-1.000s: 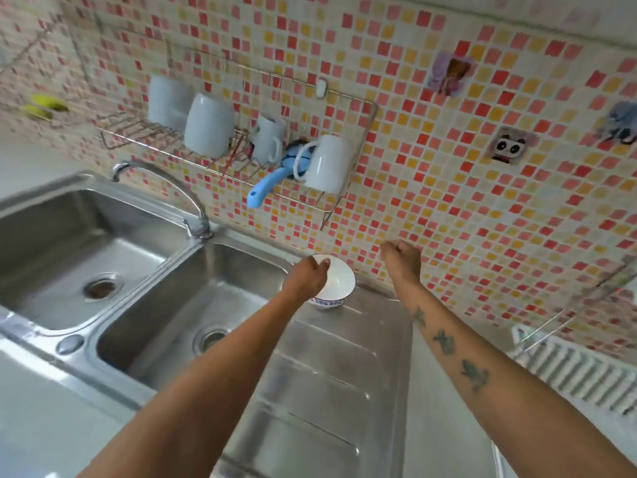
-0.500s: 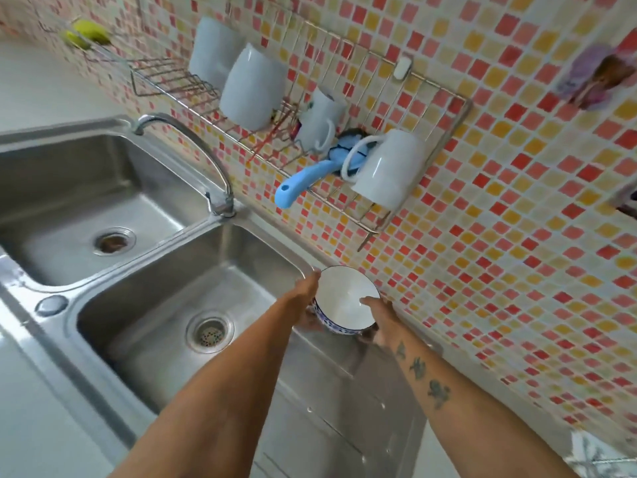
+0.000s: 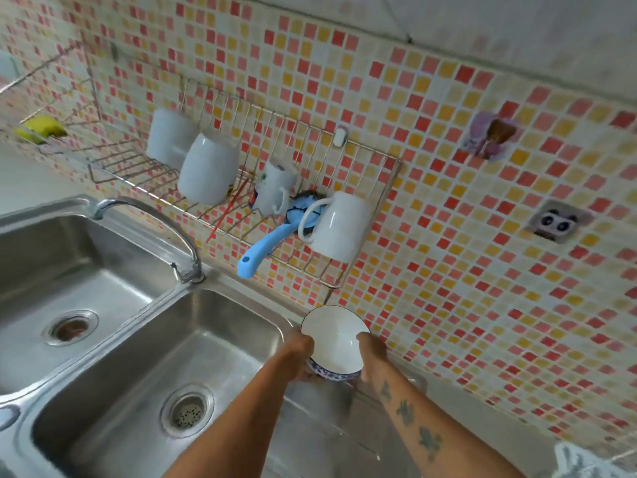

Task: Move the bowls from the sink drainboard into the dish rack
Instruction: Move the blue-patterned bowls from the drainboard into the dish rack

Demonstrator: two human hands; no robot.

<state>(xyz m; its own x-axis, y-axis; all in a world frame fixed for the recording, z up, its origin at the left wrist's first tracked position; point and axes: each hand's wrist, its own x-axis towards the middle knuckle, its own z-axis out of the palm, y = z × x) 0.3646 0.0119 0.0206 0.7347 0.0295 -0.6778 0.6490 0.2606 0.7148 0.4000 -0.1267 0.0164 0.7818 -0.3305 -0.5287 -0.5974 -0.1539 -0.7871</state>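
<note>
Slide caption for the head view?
Both hands hold a white bowl below the wall dish rack.

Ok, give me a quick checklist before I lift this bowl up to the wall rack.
1. Both hands on the bowl: ok, left hand and right hand grip opposite sides.
2. Bowl empty: ok, white inside looks bare.
3. Free slot in the dish rack: cannot tell, cups fill the middle; the left wire section looks open.
4. Path upward: not ok, the blue brush handle and a white mug overhang it.
5. Bowl off the drainboard: cannot tell.
</note>
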